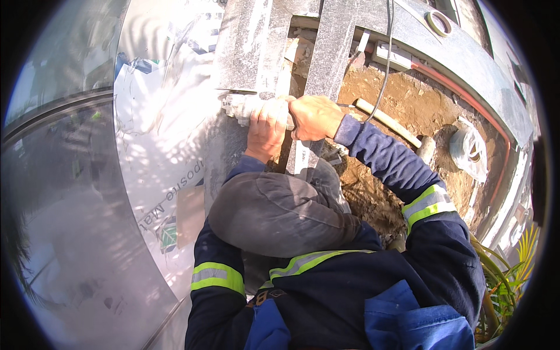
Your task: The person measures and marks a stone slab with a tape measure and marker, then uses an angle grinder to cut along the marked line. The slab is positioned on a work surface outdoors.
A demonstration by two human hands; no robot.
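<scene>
Both my hands grip a dusty, pale power tool that looks like an angle grinder (238, 107), lying crosswise over the grey slabs. My left hand (268, 125) is wrapped round its body, just behind the head. Close beside it, my right hand (315, 116) closes round the rear end, from which a dark cord (385, 87) seems to run. The tool's head points left, at the edge of a wide dust-covered grey slab (242, 52). A narrower grey slab (332, 55) runs away from me under my right hand. Any disc on the tool is hidden.
White printed sheeting (163, 128) lies left, beside a glass panel (64, 204). On the right are bare soil (420, 96), a wooden handle (388, 121), a plastic-wrapped roll (468, 149) and an orange pipe (461, 87). A tape roll (438, 23) rests on a grey ledge (490, 81).
</scene>
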